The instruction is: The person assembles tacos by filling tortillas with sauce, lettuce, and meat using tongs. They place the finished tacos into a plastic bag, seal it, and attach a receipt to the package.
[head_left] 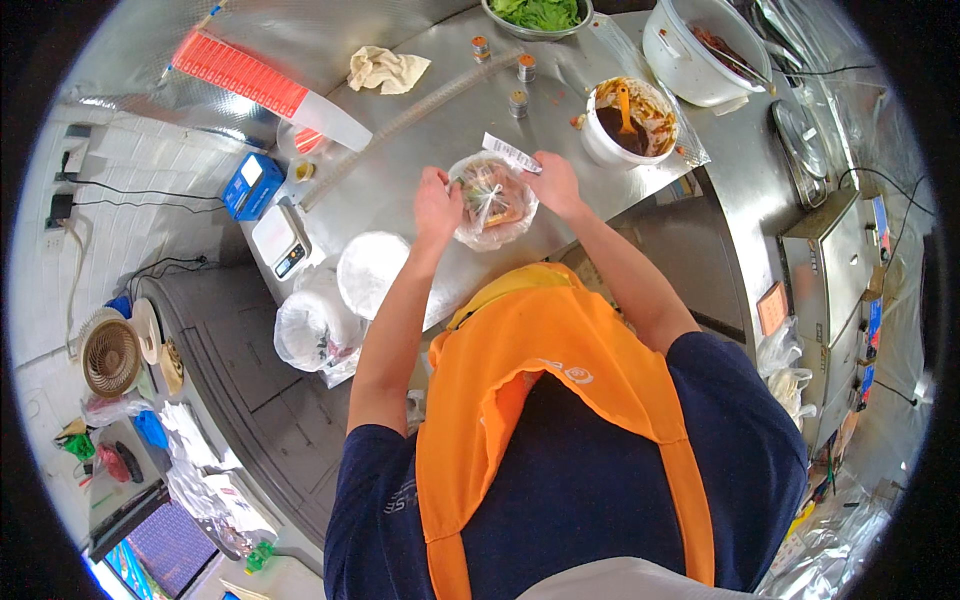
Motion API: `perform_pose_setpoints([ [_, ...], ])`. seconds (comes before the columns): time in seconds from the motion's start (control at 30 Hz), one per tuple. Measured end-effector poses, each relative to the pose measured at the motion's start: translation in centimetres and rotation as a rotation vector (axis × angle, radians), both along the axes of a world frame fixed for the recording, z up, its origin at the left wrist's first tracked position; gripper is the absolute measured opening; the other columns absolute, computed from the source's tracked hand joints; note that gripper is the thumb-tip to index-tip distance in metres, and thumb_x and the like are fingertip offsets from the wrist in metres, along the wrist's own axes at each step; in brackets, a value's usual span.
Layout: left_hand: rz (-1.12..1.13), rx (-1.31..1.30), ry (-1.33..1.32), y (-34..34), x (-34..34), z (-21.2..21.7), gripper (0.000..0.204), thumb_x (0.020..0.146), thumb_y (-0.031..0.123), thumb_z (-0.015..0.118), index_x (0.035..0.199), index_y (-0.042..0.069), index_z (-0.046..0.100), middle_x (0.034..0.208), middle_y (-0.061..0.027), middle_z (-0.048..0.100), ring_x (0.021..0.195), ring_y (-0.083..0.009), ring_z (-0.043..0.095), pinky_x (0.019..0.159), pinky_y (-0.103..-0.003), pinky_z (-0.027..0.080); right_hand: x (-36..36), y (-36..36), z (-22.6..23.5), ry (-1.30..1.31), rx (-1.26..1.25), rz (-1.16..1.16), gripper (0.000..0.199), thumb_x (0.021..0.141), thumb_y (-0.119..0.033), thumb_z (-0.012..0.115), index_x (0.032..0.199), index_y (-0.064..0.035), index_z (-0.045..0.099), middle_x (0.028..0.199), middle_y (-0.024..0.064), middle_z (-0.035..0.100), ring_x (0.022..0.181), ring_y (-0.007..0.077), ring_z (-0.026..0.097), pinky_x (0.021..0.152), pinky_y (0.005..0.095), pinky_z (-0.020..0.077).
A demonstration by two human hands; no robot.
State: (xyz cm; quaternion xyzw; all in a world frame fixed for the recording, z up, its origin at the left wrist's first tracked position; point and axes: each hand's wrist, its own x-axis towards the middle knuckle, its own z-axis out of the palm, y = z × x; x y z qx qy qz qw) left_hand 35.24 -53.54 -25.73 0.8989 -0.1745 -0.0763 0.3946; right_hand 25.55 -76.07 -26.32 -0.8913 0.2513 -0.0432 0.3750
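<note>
A tied clear plastic bag with a round container of food inside sits on the steel counter in front of me. My left hand is closed at the bag's left edge, its fingertips partly hidden against the plastic. On the other side my right hand pinches a white printed paper slip, which lies slantwise over the bag's far right edge. To the right of that hand stands a white tub of dark brown sauce with an orange spatula in it.
On the steel counter stand several small orange-topped jars, a crumpled cloth and a bowl of lettuce. At left are a digital scale, a blue box and stacked white lids. A large white bucket stands far right.
</note>
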Motion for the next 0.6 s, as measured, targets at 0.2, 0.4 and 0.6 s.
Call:
perform_pose_setpoints([
  [0.2, -0.074, -0.352, 0.079, -0.3, 0.5, 2.5, 0.034, 0.082, 0.01, 0.078, 0.11, 0.0, 0.062, 0.087, -0.0117, 0.069, 0.074, -0.0232, 0.066, 0.071, -0.036, 0.054, -1.9, -2.1, -2.9, -0.082, 0.261, -0.11, 0.054, 0.075, -0.041, 0.085, 0.109, -0.0002, 0.073, 0.102, 0.0213, 0.075, 0.096, 0.0353, 0.073, 0.086, 0.0419, 0.0556],
  [0.4, -0.061, 0.082, 0.328, 1.4, 0.4, 2.2, 0.033, 0.078, 0.021, 0.083, 0.095, -0.001, 0.066, 0.084, -0.0103, 0.066, 0.073, -0.0208, 0.064, 0.068, -0.035, 0.053, -3.0, -2.0, -0.6, -0.036, 0.477, -0.067, 0.054, 0.074, -0.035, 0.087, 0.109, 0.0046, 0.074, 0.101, 0.0189, 0.077, 0.093, 0.0284, 0.074, 0.086, 0.0381, 0.055],
  [0.6, 0.041, -0.151, 0.166, 0.7, 0.2, 2.8, 0.037, 0.078, 0.021, 0.083, 0.098, -0.006, 0.067, 0.088, -0.0141, 0.068, 0.077, -0.0222, 0.064, 0.071, -0.036, 0.053, -3.7, -1.8, 1.9, -0.041, 0.539, -0.012, 0.047, 0.076, -0.029, 0.084, 0.108, 0.0044, 0.074, 0.097, 0.0155, 0.077, 0.087, 0.0216, 0.072, 0.082, 0.0355, 0.054],
])
